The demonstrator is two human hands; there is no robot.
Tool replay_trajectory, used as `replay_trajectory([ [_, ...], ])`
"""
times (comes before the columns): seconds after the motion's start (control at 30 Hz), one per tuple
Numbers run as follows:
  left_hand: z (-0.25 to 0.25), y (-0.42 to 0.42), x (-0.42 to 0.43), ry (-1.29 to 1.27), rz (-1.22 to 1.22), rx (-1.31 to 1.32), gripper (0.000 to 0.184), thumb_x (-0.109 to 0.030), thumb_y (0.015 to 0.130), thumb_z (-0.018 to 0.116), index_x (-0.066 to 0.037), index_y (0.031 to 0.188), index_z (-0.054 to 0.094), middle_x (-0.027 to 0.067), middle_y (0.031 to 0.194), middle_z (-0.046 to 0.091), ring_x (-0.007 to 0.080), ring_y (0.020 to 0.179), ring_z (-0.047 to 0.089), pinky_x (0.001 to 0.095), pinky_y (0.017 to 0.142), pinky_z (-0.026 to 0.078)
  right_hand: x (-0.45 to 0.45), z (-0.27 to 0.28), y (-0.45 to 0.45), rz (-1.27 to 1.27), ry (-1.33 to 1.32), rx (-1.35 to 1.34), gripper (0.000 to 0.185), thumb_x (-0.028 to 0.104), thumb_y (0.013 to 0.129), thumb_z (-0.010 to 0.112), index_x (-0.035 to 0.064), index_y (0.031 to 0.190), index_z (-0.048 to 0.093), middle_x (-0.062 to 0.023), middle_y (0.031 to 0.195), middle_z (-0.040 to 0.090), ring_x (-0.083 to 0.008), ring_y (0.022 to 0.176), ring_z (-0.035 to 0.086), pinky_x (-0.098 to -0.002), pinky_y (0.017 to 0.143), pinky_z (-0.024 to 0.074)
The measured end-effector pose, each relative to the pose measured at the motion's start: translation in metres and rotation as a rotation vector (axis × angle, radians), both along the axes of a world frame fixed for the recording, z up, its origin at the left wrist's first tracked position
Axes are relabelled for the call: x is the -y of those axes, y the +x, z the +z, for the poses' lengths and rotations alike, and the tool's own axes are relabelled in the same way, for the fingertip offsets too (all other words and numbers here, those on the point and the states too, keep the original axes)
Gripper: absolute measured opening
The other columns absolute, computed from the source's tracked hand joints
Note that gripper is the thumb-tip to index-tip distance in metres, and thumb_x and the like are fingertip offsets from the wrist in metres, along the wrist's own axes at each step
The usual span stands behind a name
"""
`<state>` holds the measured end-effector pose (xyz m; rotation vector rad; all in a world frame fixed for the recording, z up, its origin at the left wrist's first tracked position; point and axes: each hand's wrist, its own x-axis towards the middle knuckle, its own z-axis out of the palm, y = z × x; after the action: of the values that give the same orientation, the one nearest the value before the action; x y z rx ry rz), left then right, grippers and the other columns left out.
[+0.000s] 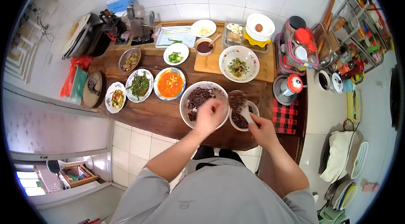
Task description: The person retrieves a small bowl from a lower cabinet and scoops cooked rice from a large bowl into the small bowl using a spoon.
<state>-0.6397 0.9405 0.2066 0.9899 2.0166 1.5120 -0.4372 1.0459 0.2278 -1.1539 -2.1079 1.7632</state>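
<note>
A large white bowl [184, 105] of dark purple-black rice [199, 97] stands near the front edge of the wooden table. Over its front part is my left hand [211, 115], its fingers curled and slightly blurred; whether anything is in them is hidden. My right hand [262, 131] grips the handle of a white rice paddle [245, 115]. Dark rice clings to the paddle's broad end [237, 101], which points away from me. Beneath the paddle, to the right of the large bowl, sits a small white bowl [254, 109] also holding dark rice, partly covered.
Left of the rice are an orange-red egg dish [169, 84], a plate of greens [139, 85] and a vegetable dish [115, 98]. Behind stand a patterned bowl [238, 64], a sauce cup [204, 47] and a cutting board [204, 62]. Baskets [297, 47] and a red-topped container [292, 85] line the right side.
</note>
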Motion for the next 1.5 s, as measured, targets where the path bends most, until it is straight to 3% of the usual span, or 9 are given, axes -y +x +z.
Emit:
replay_trajectory([
  [0.03, -0.013, -0.021, 0.006, 0.117, 0.044, -0.065, 0.009, -0.009, 0.086, 0.064, -0.002, 0.09, 0.064, 0.0077, 0.076, 0.063, 0.0154, 0.067, 0.058, 0.0284, 0.064, 0.048, 0.0, 0.005, -0.016, 0.114, 0.136, 0.014, 0.045, 0.011, 0.083, 0.056, 0.0037, 0.128, 0.055, -0.0143, 0.083, 0.068, -0.0265, 0.074, 0.066, -0.0344, 0.066, 0.0502],
  [0.2, -0.018, -0.101, 0.038, -0.191, 0.24, -0.378, 0.022, -0.009, 0.085, 0.058, -0.005, 0.106, 0.059, 0.0158, 0.098, 0.059, 0.0346, 0.095, 0.056, 0.0419, 0.084, 0.045, 0.003, 0.017, -0.102, 0.528, 0.525, 0.46, 0.016, 0.012, 0.081, 0.057, -0.0003, 0.088, 0.066, -0.0234, 0.092, 0.066, -0.0378, 0.088, 0.065, -0.0445, 0.079, 0.0522],
  [0.33, -0.048, -0.116, 0.045, -0.262, 0.173, -0.507, 0.016, -0.01, 0.087, 0.055, -0.003, 0.099, 0.065, 0.0177, 0.095, 0.06, 0.0358, 0.094, 0.056, 0.0424, 0.082, 0.046, -0.002, 0.017, -0.149, 0.696, 0.709, 0.643, 0.017, 0.009, 0.081, 0.056, -0.0002, 0.088, 0.067, -0.0199, 0.087, 0.068, -0.0354, 0.082, 0.068, -0.0444, 0.07, 0.0549],
  [0.43, -0.056, -0.112, 0.045, -0.258, 0.214, -0.471, 0.016, -0.01, 0.088, 0.056, -0.006, 0.099, 0.066, 0.0124, 0.097, 0.06, 0.0325, 0.094, 0.056, 0.0404, 0.083, 0.047, 0.004, -0.003, -0.169, 0.652, 0.72, 0.62, 0.017, 0.009, 0.081, 0.055, 0.0004, 0.087, 0.068, -0.0196, 0.087, 0.068, -0.0342, 0.083, 0.068, -0.0428, 0.07, 0.0548],
  [0.63, -0.054, -0.116, 0.046, -0.261, 0.211, -0.385, 0.017, -0.011, 0.09, 0.054, -0.005, 0.101, 0.066, 0.0113, 0.098, 0.06, 0.0308, 0.097, 0.056, 0.0389, 0.085, 0.046, 0.01, -0.025, -0.183, 0.879, 0.925, 0.386, 0.016, 0.008, 0.08, 0.054, 0.0032, 0.09, 0.066, -0.0154, 0.083, 0.068, -0.03, 0.079, 0.068, -0.0414, 0.067, 0.054],
  [1.03, -0.063, -0.116, 0.046, -0.17, 0.195, -0.186, 0.019, -0.011, 0.093, 0.051, -0.005, 0.104, 0.065, 0.0136, 0.099, 0.06, 0.0319, 0.099, 0.054, 0.0386, 0.088, 0.043, 0.016, -0.001, -0.173, 1.181, 0.893, 0.411, 0.018, 0.011, 0.079, 0.056, 0.0088, 0.092, 0.068, -0.0102, 0.082, 0.069, -0.0278, 0.077, 0.068, -0.0407, 0.065, 0.0538],
  [1.13, -0.064, -0.115, 0.046, -0.137, 0.205, -0.192, 0.019, -0.011, 0.092, 0.051, -0.004, 0.103, 0.065, 0.014, 0.099, 0.06, 0.0323, 0.098, 0.054, 0.0387, 0.088, 0.043, 0.003, 0.009, -0.165, 0.951, 0.847, 0.482, 0.017, 0.011, 0.08, 0.056, 0.0079, 0.09, 0.069, -0.0118, 0.082, 0.069, -0.0296, 0.079, 0.068, -0.0412, 0.067, 0.0543],
  [1.27, -0.064, -0.114, 0.046, -0.158, 0.209, -0.156, 0.019, -0.012, 0.092, 0.051, -0.004, 0.104, 0.064, 0.0144, 0.099, 0.06, 0.0326, 0.098, 0.054, 0.039, 0.088, 0.043, -0.017, 0.048, -0.162, 1.011, 0.771, 0.762, 0.015, 0.01, 0.079, 0.058, 0.0036, 0.086, 0.069, -0.0155, 0.087, 0.069, -0.0334, 0.084, 0.068, -0.0428, 0.071, 0.0549],
  [1.5, -0.067, -0.114, 0.045, -0.15, 0.213, -0.144, 0.021, -0.01, 0.092, 0.049, -0.001, 0.105, 0.064, 0.0171, 0.098, 0.06, 0.0303, 0.098, 0.056, 0.0363, 0.088, 0.043, -0.022, 0.029, -0.158, 1.025, 0.613, 0.758, 0.017, 0.008, 0.078, 0.059, 0.0011, 0.088, 0.069, -0.0197, 0.091, 0.068, -0.0339, 0.088, 0.067, -0.0428, 0.073, 0.0544],
])
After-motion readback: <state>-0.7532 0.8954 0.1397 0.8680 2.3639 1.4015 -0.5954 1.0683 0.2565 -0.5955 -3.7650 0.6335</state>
